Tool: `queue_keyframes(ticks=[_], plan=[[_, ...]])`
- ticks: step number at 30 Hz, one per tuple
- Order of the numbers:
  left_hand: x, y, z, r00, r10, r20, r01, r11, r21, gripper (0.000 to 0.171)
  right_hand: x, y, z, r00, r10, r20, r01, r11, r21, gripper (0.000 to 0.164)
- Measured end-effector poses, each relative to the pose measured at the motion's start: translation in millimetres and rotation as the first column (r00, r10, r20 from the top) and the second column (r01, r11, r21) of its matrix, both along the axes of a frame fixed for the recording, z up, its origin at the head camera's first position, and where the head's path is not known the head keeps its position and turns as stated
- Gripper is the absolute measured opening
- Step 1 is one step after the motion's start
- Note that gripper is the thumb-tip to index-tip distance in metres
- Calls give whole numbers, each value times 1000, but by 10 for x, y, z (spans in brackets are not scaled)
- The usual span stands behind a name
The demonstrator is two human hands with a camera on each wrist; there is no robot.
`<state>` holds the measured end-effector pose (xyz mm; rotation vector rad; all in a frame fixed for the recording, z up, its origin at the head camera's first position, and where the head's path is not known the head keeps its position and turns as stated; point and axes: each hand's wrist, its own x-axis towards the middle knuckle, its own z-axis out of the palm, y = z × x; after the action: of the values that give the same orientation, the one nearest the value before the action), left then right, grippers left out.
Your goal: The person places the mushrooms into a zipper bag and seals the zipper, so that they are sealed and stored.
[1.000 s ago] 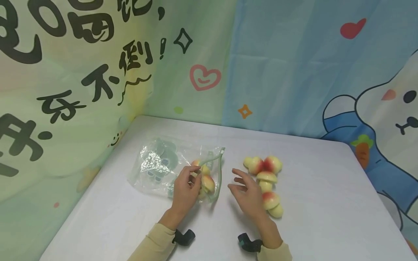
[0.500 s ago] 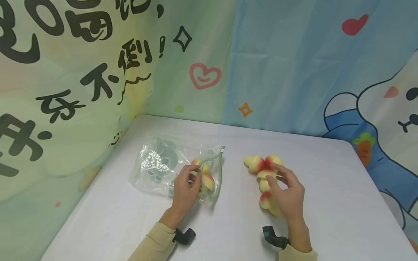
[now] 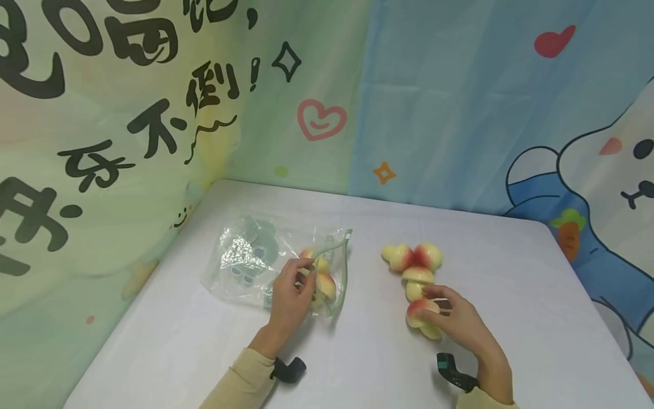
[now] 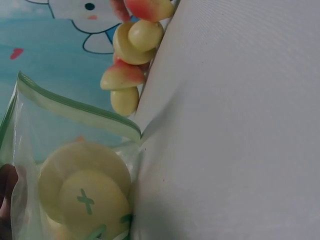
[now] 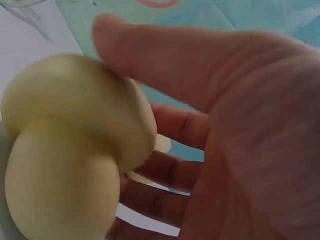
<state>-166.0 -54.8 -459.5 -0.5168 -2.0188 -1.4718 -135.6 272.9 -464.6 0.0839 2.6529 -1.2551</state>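
Observation:
My left hand (image 3: 291, 289) pinches the near lip of the clear zip bag (image 3: 245, 250), whose green-edged mouth gapes to the right. Several yellow toy mushrooms (image 3: 325, 286) with reddish caps lie inside near the opening; one shows through the plastic in the left wrist view. Over on the right, my right hand (image 3: 462, 321) grips the nearest toy mushroom (image 3: 416, 308) of a row. Its thumb (image 5: 150, 52) lies on the cap's edge and the other fingers reach round behind, as the right wrist view shows. The fingertips are partly hidden by the mushroom.
Beyond the held one, another mushroom (image 3: 418, 275) stands in line, with two more mushrooms (image 3: 399, 257) side by side at the back. All are on a white table (image 3: 378, 363). A printed cloth backdrop (image 3: 449, 113) hangs behind and to the left.
My right hand has moved from beside the bag to the right, over the row, then down toward me onto the nearest mushroom. My left hand and the bag stay put.

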Motion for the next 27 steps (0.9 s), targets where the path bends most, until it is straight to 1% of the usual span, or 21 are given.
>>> queue_keyframes(ticks=[2, 7, 9, 15, 17, 19, 23, 25, 27], plan=[[-31, -2, -55, 1000, 0, 6, 0, 1000, -1, 24, 6, 21, -13, 1000, 13, 14, -12, 1000, -6, 68], [-137, -16, -280, 1000, 2, 16, -2, 1000, -1, 25, 25, 88, -33, 998, 52, 27, -51, 998, -34, 69], [-155, -26, -331, 1000, -1, 26, 1, 1000, -1, 25, 34, 105, -33, 997, 62, 48, -60, 997, -46, 68], [-159, -49, -362, 998, -11, 58, 11, 1000, -3, 23, 54, 120, -22, 990, 98, 98, -92, 994, -62, 69], [-158, -52, -361, 998, -9, 62, 10, 1000, -4, 23, 54, 119, -21, 989, 114, 99, -108, 992, -63, 70], [-159, -53, -363, 998, -8, 65, 8, 1000, -3, 23, 49, 117, -18, 988, 112, 102, -105, 992, -67, 70], [-165, -49, -372, 998, -4, 58, 4, 1000, 1, 25, 39, 101, -10, 991, 103, 84, -95, 991, -97, 68], [-170, -43, -376, 998, -4, 56, 3, 1000, 5, 25, 30, 77, -10, 992, 109, 59, -100, 985, -139, 65], [-170, -35, -369, 999, -2, 54, 1, 1000, 7, 26, 15, 27, -9, 992, 127, 24, -120, 973, -196, 63]])
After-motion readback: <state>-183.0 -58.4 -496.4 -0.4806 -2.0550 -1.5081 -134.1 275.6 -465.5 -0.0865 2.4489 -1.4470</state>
